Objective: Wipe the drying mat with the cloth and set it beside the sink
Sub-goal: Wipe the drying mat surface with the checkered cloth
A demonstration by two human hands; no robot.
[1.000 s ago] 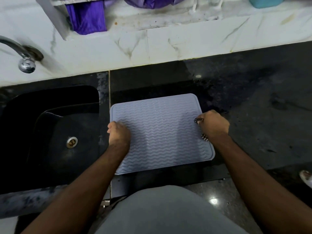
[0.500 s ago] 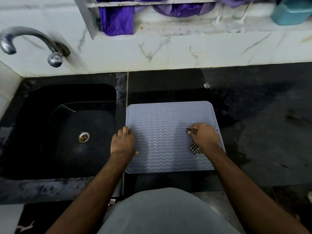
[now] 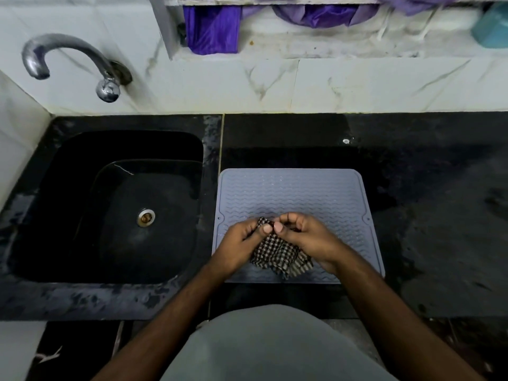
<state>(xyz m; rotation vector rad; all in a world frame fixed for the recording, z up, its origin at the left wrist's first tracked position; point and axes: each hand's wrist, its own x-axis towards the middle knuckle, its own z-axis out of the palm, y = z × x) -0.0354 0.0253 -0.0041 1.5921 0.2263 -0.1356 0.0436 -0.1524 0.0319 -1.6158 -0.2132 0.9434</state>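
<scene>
Mat (image 3: 297, 193): flat, just beside sink (image 3: 115, 204), at its 3 o'clock. Your left hand (image 3: 242, 243) and right hand (image 3: 310, 237) both pinch cloth (image 3: 277, 254). Wiping apparently unfinished.

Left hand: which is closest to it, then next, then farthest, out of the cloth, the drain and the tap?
From the left hand:
1. Cloth, held in it, over the mat.
2. Drain, off to its left in the sink.
3. Tap, far back left on the wall.
</scene>
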